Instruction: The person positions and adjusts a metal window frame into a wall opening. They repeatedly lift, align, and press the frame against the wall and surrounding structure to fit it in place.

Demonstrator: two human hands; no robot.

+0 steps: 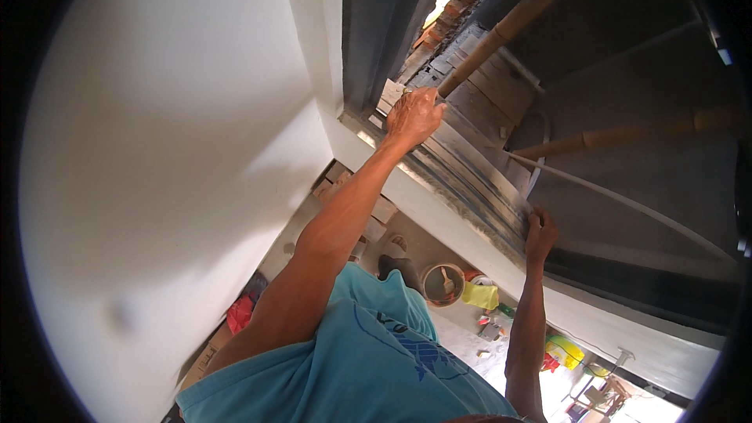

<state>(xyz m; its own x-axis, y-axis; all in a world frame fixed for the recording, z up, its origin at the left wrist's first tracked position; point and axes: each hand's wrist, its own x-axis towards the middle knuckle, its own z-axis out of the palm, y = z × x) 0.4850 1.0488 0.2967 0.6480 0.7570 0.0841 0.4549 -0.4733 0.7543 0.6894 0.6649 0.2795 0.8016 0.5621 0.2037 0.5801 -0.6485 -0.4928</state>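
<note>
My left hand (415,116) is closed over a metal strip (478,164) along the window sill, beside a dark window jamb (364,31) at its upper left end. Small pale board pieces show just behind the fingers. Toward the lower right, my right hand (540,231) has its fingers curled on the other end of the same strip. Grooved sill track (439,182) runs beneath and beside the strip between both hands, its surface dusty.
Bamboo poles (517,12) and a thin pale rod (611,196) cross outside the window. A white wall (157,149) stands at left. Below, my sandaled feet share the floor with a bucket (442,285), a yellow bag (479,295), wooden blocks and a red bag (240,316).
</note>
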